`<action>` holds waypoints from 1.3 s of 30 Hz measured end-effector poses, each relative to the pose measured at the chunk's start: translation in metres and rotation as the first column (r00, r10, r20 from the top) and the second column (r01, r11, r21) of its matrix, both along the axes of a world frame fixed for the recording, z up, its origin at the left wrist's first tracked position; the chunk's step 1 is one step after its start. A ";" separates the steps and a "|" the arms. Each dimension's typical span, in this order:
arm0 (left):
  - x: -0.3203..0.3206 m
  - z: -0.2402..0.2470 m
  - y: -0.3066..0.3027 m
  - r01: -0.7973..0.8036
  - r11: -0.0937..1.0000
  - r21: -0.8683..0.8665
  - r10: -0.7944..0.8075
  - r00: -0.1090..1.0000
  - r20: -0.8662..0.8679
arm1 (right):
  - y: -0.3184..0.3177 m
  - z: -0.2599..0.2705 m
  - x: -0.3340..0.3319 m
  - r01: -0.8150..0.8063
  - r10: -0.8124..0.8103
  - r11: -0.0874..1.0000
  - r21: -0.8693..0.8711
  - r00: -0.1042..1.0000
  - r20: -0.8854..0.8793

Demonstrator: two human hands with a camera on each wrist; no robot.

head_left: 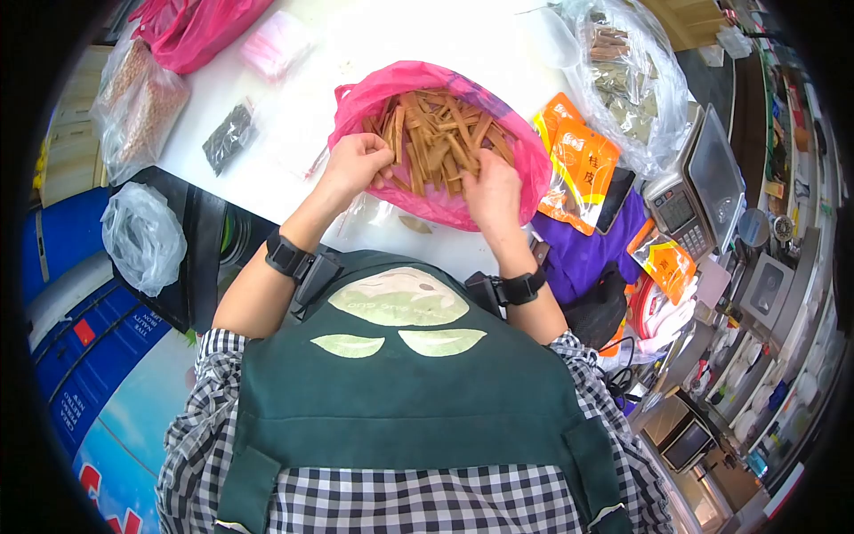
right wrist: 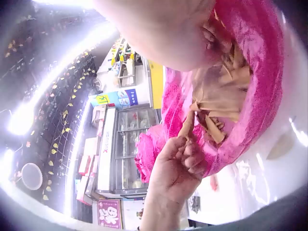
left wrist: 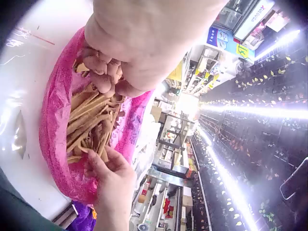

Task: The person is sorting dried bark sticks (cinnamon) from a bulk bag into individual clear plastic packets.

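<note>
A pink plastic bag [head_left: 354, 102] lies open on the white table, holding many brown bark strips [head_left: 436, 133]. Over its left side my left hand [head_left: 358, 165] has its fingers curled, and in the right wrist view that hand [right wrist: 178, 161] pinches a thin brown strip. My right hand [head_left: 495, 189] reaches over the near right rim; in the left wrist view this hand [left wrist: 114, 175] pinches the end of a bark strip [left wrist: 84, 150] between thumb and finger. Its own fingertips are mostly hidden in the right wrist view.
Orange packets [head_left: 583, 169], a clear bag of bark and leaves [head_left: 627, 89] and a scale [head_left: 680, 209] are to the right. Purple cloth [head_left: 578, 254] lies near the right forearm. At the left are a small dark packet [head_left: 229, 138] and a bag of nuts [head_left: 142, 107].
</note>
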State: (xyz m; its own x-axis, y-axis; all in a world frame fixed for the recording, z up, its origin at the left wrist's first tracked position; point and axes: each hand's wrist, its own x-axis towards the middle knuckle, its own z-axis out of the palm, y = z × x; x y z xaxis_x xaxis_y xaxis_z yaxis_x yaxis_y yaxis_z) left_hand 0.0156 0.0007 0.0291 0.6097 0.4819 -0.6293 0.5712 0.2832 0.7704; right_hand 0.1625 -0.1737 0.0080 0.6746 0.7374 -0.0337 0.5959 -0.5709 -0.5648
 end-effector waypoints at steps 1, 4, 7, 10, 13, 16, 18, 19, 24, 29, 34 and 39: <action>0.000 0.001 -0.002 -0.009 0.999 -0.049 0.011 0.999 0.033 | 0.006 0.001 -0.006 -0.048 0.051 0.997 0.056 0.997 -0.051; -0.003 -0.006 -0.005 -0.024 0.994 -0.103 0.036 0.992 0.118 | 0.020 0.014 -0.026 -0.287 0.335 0.913 0.290 0.933 -0.129; -0.008 -0.018 -0.006 -0.035 0.993 -0.116 0.061 0.972 0.229 | 0.017 0.015 -0.036 -0.210 0.327 0.896 0.391 0.908 -0.262; -0.014 -0.019 -0.007 0.011 0.995 -0.102 0.013 0.972 0.233 | -0.005 0.000 -0.018 -0.112 0.138 0.977 0.179 0.981 -0.140; -0.022 -0.034 -0.005 0.048 0.998 -0.029 -0.040 0.973 0.225 | -0.031 0.003 -0.001 -0.037 0.040 0.996 -0.083 0.998 0.040; -0.023 -0.036 -0.010 0.067 0.997 -0.029 -0.058 0.971 0.230 | -0.041 0.004 0.009 0.051 -0.039 0.948 -0.313 0.998 0.044; -0.020 -0.026 -0.015 0.049 0.996 -0.071 -0.030 0.969 0.246 | -0.040 0.003 0.011 -0.020 0.022 0.983 -0.183 1.000 0.009; -0.017 -0.020 -0.016 0.075 0.994 -0.079 -0.055 0.972 0.230 | -0.037 0.002 0.010 -0.020 0.022 0.983 -0.182 1.000 0.010; -0.010 -0.003 -0.017 0.158 0.985 -0.063 -0.141 0.966 0.216 | -0.018 -0.011 -0.003 -0.101 0.152 0.978 -0.185 0.945 0.289; -0.010 -0.003 -0.017 0.111 0.992 -0.061 -0.096 0.973 0.208 | -0.020 -0.008 0.007 -0.158 0.160 0.987 -0.023 0.969 0.190; -0.013 -0.007 -0.019 0.079 0.994 -0.075 -0.061 0.974 0.220 | -0.021 -0.010 0.014 0.239 0.062 0.915 0.324 0.711 -0.700; -0.010 -0.006 -0.021 0.102 0.993 -0.060 -0.089 0.976 0.199 | -0.017 0.008 0.013 0.313 0.198 0.887 0.341 0.409 -0.891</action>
State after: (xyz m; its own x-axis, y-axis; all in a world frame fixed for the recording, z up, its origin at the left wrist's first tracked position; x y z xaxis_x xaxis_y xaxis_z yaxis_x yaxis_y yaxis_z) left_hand 0.0057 -0.0201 0.0228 0.7653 0.3746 -0.5235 0.4386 0.2917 0.8500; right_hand 0.1752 -0.1908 0.0160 0.4778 0.8014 -0.3598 -0.4187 -0.1523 -0.8952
